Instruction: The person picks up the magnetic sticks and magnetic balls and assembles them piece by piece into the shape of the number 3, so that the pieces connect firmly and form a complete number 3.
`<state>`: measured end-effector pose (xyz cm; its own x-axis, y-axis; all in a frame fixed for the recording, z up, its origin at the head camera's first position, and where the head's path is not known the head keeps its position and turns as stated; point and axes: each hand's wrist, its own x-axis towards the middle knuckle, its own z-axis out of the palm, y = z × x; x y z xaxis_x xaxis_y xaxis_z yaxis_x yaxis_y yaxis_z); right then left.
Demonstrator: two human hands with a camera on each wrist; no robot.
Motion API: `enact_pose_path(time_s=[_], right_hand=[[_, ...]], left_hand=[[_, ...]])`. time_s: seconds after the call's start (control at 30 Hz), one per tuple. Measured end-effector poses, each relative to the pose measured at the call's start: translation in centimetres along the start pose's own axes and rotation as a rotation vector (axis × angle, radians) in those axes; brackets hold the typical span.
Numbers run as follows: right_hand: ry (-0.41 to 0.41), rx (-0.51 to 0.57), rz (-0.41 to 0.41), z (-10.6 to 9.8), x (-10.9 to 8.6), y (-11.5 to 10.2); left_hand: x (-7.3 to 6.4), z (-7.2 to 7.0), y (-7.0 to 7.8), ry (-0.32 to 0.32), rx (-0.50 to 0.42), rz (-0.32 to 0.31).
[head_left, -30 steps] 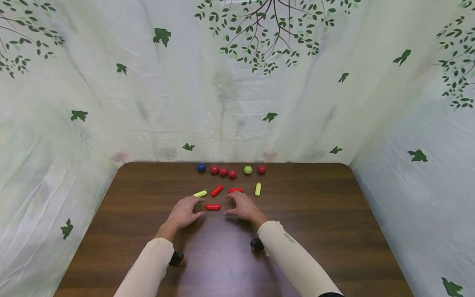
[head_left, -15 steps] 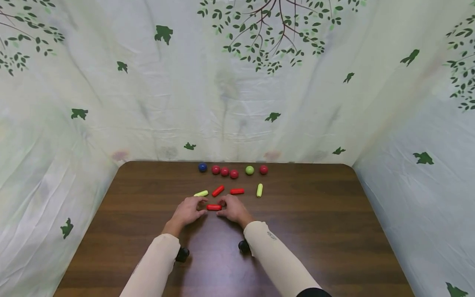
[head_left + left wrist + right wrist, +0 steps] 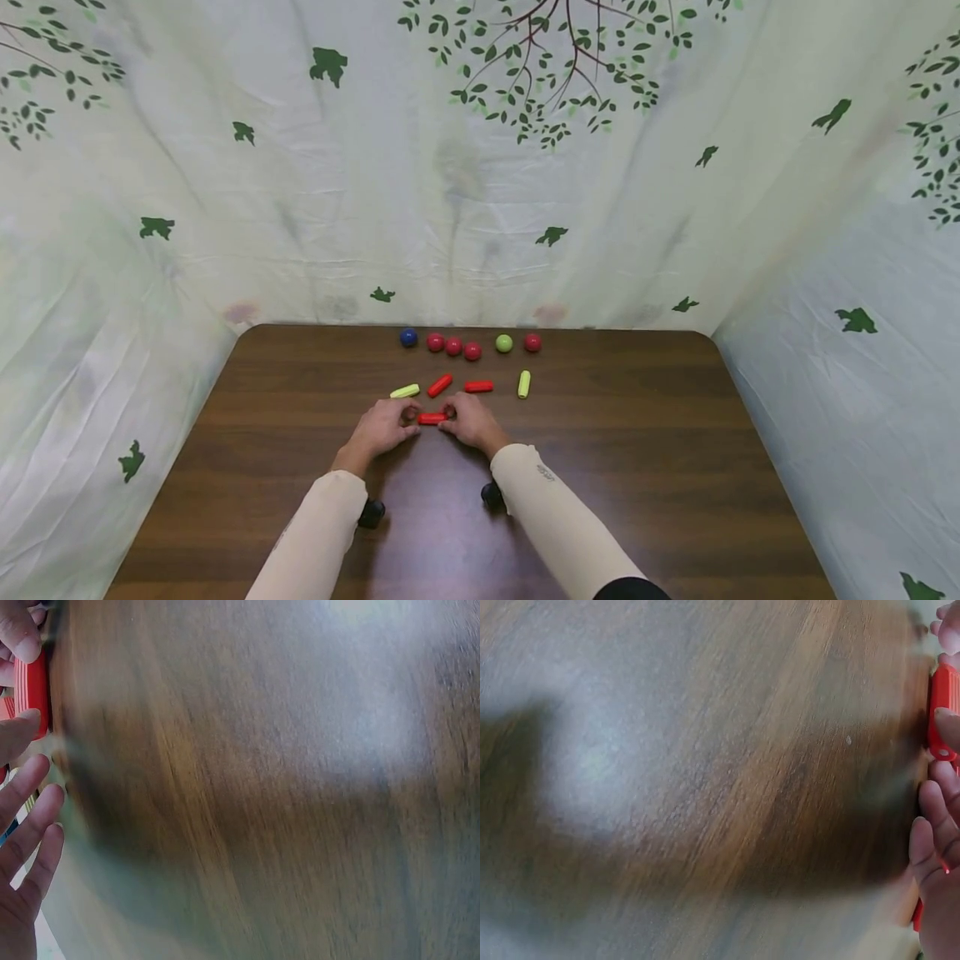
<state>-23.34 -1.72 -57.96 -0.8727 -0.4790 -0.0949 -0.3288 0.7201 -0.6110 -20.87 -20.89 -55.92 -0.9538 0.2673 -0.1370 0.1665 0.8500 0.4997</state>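
Observation:
A short red ribbed stick point(image 3: 432, 418) with a small hole near one end lies crosswise between my two hands. My left hand point(image 3: 381, 427) has thumb and forefinger at its left end, the other fingers spread in the left wrist view. At the right end my right hand point(image 3: 471, 422) pinches it, the thumb point(image 3: 949, 727) over its ribbed side. Just beyond are two more red sticks, one slanted point(image 3: 440, 385) and one crosswise point(image 3: 478, 387). A yellow-green stick point(image 3: 405, 391) lies behind my left hand; another point(image 3: 524, 384) stands lengthwise farther right.
Along the back of the brown wooden table point(image 3: 637, 433) runs a row of balls: a blue ball point(image 3: 408, 337), several red balls point(image 3: 453, 347) and a green ball point(image 3: 504, 342). A leaf-printed white cloth point(image 3: 337, 208) hangs behind and at both sides.
My right hand has moved left to the red stick's right end, and its fingers have closed in. The left hand has shifted slightly right, to the other end. The stick has stayed about in place.

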Motion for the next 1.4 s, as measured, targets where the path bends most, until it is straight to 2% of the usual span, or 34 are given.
enact_pose_path(time_s=[0.23, 0.5, 0.6, 0.8, 0.97, 1.1, 1.4], right_hand=[[-0.014, 0.030, -0.052, -0.8, -0.8, 0.6], [-0.069, 0.035, -0.141, -1.4, -2.1, 1.2], [-0.085, 0.034, -0.164, -1.9, -2.7, 1.5], [-0.139, 0.076, -0.153, -2.5, -4.1, 2.3], [-0.183, 0.123, -0.145, -2.6, -5.2, 2.8], [-0.216, 0.146, -0.141, -2.5, -5.9, 2.9], [-0.294, 0.178, -0.143, -2.6, -7.7, 2.8]], left_hand=[[0.6, 1.3, 0.5, -0.012, -0.033, 0.090], [0.6, 2.1, 1.4, -0.016, -0.032, 0.201], [0.6, 2.3, 1.8, -0.043, -0.039, 0.250], [0.3, 2.4, 2.8, -0.112, -0.065, 0.325], [0.0, 2.6, 3.5, -0.174, -0.035, 0.351], [-0.4, 2.8, 3.8, -0.223, -0.046, 0.354], [-1.7, 4.0, 5.0, -0.279, -0.074, 0.402]])
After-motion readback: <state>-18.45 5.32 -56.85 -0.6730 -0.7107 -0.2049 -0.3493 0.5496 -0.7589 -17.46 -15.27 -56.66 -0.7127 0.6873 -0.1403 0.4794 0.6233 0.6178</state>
